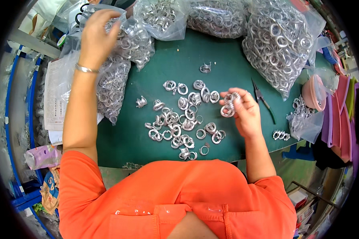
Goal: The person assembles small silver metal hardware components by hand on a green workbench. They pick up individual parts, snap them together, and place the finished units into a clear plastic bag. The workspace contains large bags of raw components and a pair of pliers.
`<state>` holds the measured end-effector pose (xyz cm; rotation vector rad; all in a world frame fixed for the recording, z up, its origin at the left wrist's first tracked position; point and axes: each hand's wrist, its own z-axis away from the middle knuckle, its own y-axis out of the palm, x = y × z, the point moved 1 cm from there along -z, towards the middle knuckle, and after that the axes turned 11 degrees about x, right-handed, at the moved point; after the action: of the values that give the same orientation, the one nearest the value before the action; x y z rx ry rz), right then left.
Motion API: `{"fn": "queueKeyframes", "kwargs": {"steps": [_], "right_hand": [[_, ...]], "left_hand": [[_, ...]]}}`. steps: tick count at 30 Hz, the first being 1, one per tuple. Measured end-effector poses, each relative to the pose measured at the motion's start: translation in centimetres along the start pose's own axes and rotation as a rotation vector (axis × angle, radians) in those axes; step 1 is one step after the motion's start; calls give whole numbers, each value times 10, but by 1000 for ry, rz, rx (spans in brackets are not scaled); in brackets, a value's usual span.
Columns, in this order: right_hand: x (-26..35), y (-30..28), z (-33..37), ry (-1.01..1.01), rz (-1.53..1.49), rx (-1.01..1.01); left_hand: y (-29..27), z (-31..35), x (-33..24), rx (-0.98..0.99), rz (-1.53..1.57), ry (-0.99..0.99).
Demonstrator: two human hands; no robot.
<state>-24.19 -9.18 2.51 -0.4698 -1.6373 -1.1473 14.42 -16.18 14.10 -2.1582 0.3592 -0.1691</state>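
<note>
My right hand (pixel 246 113) is closed around a small cluster of silver rings (pixel 228 108), raised over the right part of the green table. At the upper left my left hand (pixel 97 38) reaches over a clear plastic bag of silver rings (pixel 133 42). Its thumb stands apart from the curved fingers, and I see nothing between them. A bangle (pixel 86 69) circles that wrist. Between my arms a loose pile of silver rings (pixel 175 129) is spread on the table, some nested or bunched together. One ring cluster (pixel 205 68) lies farther back, away from the others.
Bulging bags of rings stand at the back, including a large bag (pixel 277 42) at the right. Pliers (pixel 263 99) with green handles lie beside my right hand. A pink cup (pixel 314 93) and an opened small bag (pixel 306 125) sit at the right edge. Printed paper (pixel 54 95) hangs left.
</note>
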Motion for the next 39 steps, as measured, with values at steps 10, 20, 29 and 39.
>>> {"fn": "queueKeyframes", "kwargs": {"steps": [10, 20, 29, 39], "right_hand": [[1, 8, -7, -147, 1095, 18], [0, 64, -30, -473, 1060, 275], [56, 46, -62, -773, 1209, 96], [294, -49, -133, -505, 2021, -541]], "left_hand": [[91, 80, -126, 532, 561, 75], [74, 96, -156, 532, 1455, -595], [52, 113, -144, 558, 1251, -572], [23, 128, -129, 366, 656, -242]]}}
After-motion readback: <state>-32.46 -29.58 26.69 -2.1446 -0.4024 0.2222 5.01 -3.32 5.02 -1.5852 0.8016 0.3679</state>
